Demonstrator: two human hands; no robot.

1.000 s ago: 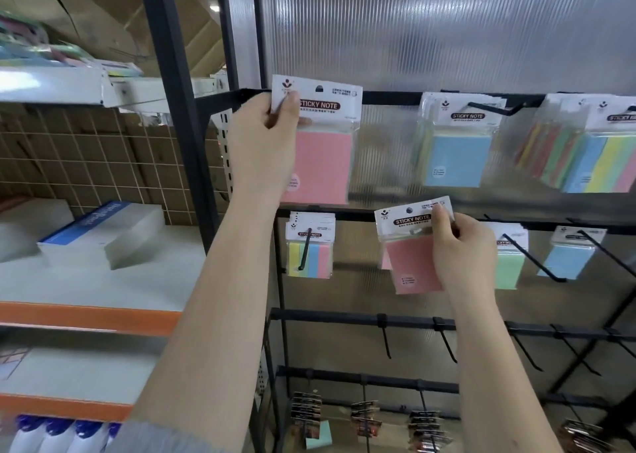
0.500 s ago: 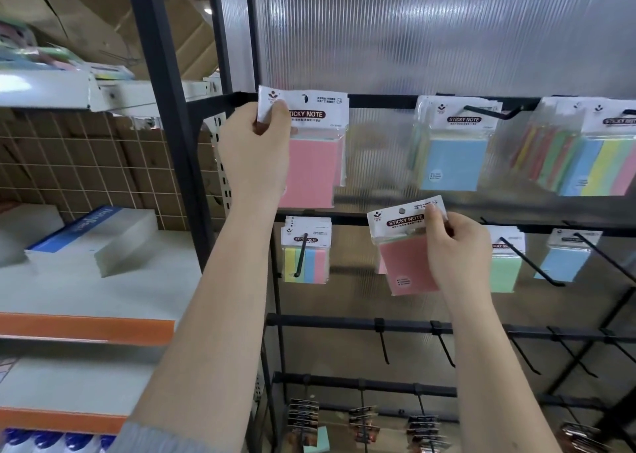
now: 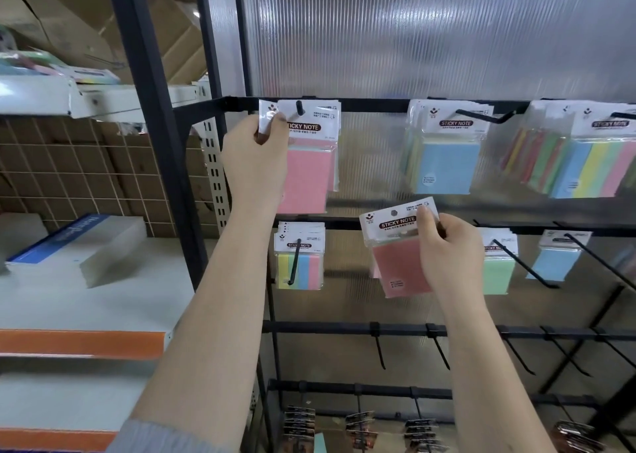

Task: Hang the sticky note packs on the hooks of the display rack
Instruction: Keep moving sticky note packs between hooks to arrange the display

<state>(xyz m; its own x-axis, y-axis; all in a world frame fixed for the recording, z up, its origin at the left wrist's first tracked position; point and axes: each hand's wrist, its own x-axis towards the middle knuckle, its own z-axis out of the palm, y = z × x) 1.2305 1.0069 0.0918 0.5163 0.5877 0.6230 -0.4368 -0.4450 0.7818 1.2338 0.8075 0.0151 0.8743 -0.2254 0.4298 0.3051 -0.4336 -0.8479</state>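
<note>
The left hand (image 3: 256, 163) is pinching a pink pack (image 3: 309, 163) already threaded on the top hook (image 3: 298, 107); the right hand (image 3: 451, 249) is gripping another pack (image 3: 395, 246), waiting unhung

The left hand (image 3: 256, 163) covers the hung pink pack's (image 3: 309, 174) left side; the small print seems unreadable.

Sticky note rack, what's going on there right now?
A person is stocking a display rack with sticky note packs. The left hand pinches the header card of a pink pack on the top-left hook, whose tip pokes through the card's hole. The right hand holds another pink pack in front of the second row, not yet on a hook. Blue and multicolour packs hang on neighbouring hooks.
</note>
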